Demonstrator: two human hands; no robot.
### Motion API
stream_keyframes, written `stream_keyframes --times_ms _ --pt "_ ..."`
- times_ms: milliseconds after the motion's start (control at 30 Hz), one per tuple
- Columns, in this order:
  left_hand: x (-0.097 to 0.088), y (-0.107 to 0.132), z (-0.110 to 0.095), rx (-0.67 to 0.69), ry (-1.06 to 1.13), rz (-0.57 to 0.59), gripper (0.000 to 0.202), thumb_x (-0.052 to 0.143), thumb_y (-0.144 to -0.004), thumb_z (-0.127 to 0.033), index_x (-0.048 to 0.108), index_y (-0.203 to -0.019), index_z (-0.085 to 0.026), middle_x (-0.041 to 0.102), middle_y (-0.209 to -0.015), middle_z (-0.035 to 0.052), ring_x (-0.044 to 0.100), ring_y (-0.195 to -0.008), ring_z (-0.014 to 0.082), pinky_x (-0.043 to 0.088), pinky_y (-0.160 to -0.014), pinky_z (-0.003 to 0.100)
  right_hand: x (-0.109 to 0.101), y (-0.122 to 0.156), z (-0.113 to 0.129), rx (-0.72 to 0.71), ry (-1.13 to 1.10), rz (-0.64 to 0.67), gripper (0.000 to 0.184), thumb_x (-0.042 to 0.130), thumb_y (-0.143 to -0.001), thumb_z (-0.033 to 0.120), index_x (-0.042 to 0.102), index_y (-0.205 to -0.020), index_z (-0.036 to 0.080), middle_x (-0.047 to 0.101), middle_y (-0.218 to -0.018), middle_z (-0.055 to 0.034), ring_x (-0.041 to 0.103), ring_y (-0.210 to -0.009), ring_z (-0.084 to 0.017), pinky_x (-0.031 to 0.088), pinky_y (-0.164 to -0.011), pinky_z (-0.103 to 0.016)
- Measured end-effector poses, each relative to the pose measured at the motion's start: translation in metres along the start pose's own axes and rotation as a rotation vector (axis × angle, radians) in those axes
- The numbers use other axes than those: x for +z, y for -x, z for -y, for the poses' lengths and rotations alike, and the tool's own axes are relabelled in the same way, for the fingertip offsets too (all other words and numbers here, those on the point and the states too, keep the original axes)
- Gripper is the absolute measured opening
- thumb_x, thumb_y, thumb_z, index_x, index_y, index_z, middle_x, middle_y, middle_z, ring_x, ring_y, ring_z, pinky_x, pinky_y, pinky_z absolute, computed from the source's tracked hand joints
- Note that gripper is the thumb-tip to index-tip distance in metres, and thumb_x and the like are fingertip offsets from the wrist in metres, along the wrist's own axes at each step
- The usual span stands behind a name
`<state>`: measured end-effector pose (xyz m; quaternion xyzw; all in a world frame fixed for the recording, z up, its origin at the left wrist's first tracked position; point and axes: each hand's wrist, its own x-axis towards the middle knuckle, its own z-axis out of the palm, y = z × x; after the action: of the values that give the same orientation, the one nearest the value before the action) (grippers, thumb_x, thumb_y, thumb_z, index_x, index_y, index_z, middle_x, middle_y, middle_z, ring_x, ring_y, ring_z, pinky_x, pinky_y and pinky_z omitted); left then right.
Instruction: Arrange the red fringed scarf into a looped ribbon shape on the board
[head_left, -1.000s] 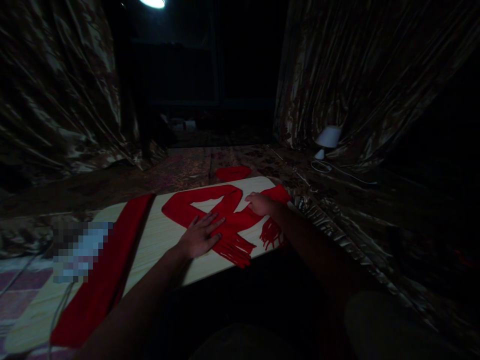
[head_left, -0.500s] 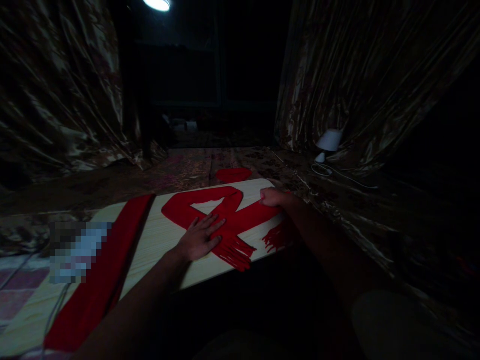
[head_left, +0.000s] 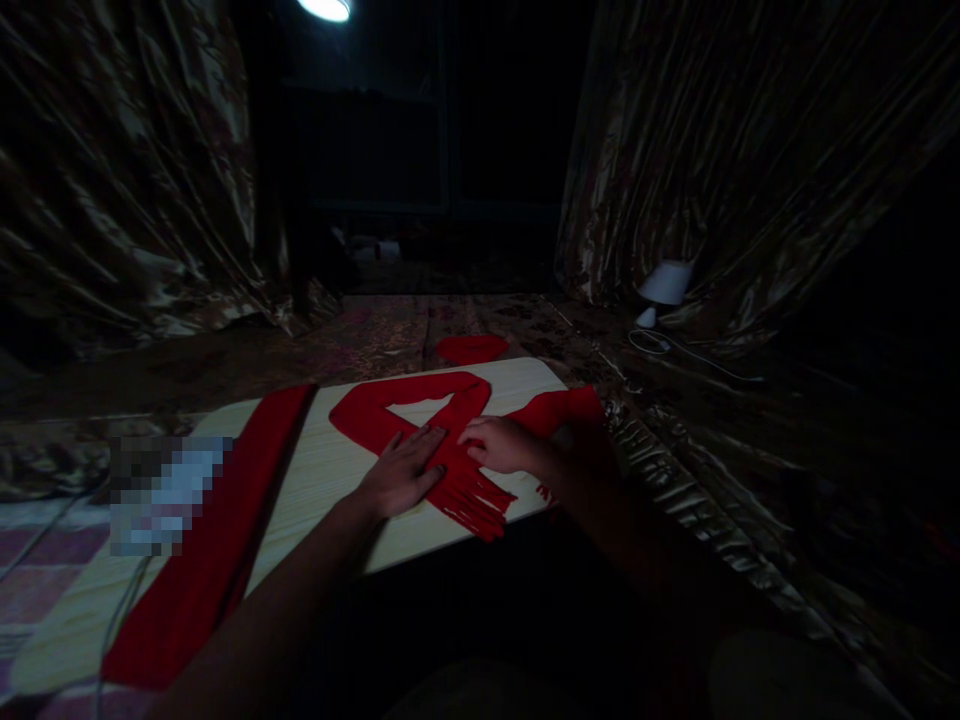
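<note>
A red fringed scarf (head_left: 405, 387) lies looped on a pale wooden board (head_left: 322, 500), its ends crossing. Over the crossing my left hand (head_left: 401, 475) rests flat, palm down, fingers stretched out. Just to its right, my right hand (head_left: 502, 443) has its fingers bent and closed on the scarf's cloth beside the crossing. One fringed end points toward me below the hands. The other end runs right, partly behind my right wrist and forearm, with its fringe mostly hidden in the dark.
A folded red cloth (head_left: 217, 530) lies across the board's left part, beside a blurred-out item (head_left: 169, 495) and a thin cable (head_left: 112, 620). Another red piece (head_left: 472, 348) lies beyond the board. A small white lamp (head_left: 666, 285) with its cord stands at the right, near patterned curtains (head_left: 652, 130).
My right hand has let go of the scarf's right-hand stretch and moved left to the crossing. That stretch now lies looser and wavier. My left hand stays in place.
</note>
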<state>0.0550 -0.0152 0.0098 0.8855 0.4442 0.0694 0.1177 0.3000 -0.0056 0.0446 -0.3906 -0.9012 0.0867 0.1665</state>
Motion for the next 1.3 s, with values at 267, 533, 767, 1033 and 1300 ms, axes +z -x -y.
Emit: stream_keyframes --times_ms 267,533,767,1033,1300 --pt "-0.007 0.024 0.0 0.216 0.066 -0.27 0.062 0.061 -0.086 -0.04 0.052 -0.146 -0.025 0.053 -0.152 0.0086 0.041 -0.143 0.0308 0.024 -0.12 0.057 0.002 0.003 -0.009 -0.028 0.025 0.139 0.038 0.065 -0.076 0.014 0.074 -0.112 0.021 0.074 -0.116 -0.0058 0.066 -0.105 -0.02 0.046 -0.094 -0.029" --pt "-0.015 0.052 -0.013 0.256 -0.033 -0.199 0.058 0.062 -0.081 -0.024 0.058 -0.138 -0.017 0.062 -0.139 0.012 0.056 -0.123 0.0285 0.045 -0.106 0.044 -0.008 0.003 -0.001 -0.086 0.065 0.23 0.034 0.068 -0.073 0.017 0.072 -0.106 0.02 0.073 -0.11 -0.0072 0.066 -0.101 -0.022 0.046 -0.086 -0.028" --pt "-0.024 0.041 -0.023 0.192 -0.061 -0.17 0.057 0.058 -0.077 -0.015 0.06 -0.134 -0.017 0.069 -0.127 0.0107 0.063 -0.11 0.0254 0.052 -0.098 0.039 -0.013 0.013 0.018 0.072 0.108 0.147 0.03 0.058 -0.08 0.011 0.068 -0.107 0.021 0.072 -0.109 -0.0057 0.064 -0.098 -0.019 0.042 -0.079 -0.026" --pt "-0.012 0.043 -0.017 0.156 -0.047 -0.252 0.058 0.062 -0.084 -0.026 0.059 -0.141 -0.028 0.053 -0.151 0.0067 0.045 -0.14 0.0314 0.035 -0.115 0.055 -0.006 0.052 0.09 0.112 0.184 0.059 0.033 0.064 -0.086 0.049 0.068 -0.099 0.019 0.07 -0.104 -0.0099 0.062 -0.099 -0.026 0.045 -0.085 -0.036" --pt "-0.002 0.03 -0.012 0.078 -0.077 -0.141 0.057 0.055 -0.095 -0.042 0.047 -0.151 -0.036 0.036 -0.162 0.0074 0.034 -0.148 0.0346 0.03 -0.115 0.063 0.012 0.039 0.115 0.188 0.307 0.152 0.027 0.057 -0.089 0.021 0.071 -0.109 0.008 0.07 -0.106 -0.0199 0.062 -0.104 -0.03 0.047 -0.094 -0.042"
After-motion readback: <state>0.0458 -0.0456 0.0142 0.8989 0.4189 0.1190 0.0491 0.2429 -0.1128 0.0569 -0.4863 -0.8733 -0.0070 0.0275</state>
